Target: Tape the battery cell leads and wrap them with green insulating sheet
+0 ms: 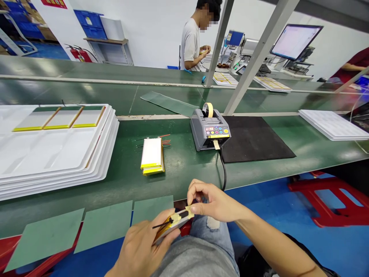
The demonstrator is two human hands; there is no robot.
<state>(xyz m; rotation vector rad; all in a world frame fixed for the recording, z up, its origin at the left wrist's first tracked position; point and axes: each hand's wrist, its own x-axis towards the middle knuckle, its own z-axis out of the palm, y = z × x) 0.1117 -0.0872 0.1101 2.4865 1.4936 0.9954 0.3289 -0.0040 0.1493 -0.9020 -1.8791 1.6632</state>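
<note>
My left hand (pixel 140 244) grips a flat pouch battery (pixel 165 233) by its faces, tilted on edge above my lap. Black wires stick out from its end, beside pieces of pale yellow tape. With thumb and forefinger, my right hand (pixel 211 202) pinches a strip of yellow tape (pixel 190 211) at the far end of that same edge. Beyond my hands, a small stack of pouch batteries (pixel 152 153) with red and black wires lies on the green bench (pixel 127 150). A grey tape dispenser (pixel 210 129) stands right of the stack, a short tape end protruding from its front.
Stacked white trays (pixel 57 154) at left carry three batteries. Green sheets (pixel 105 225) overhang the near bench edge. A black mat (pixel 256 138) lies right of the dispenser, and a red stool (pixel 334 200) stands below. Across the bench is a co-worker (pixel 191 42).
</note>
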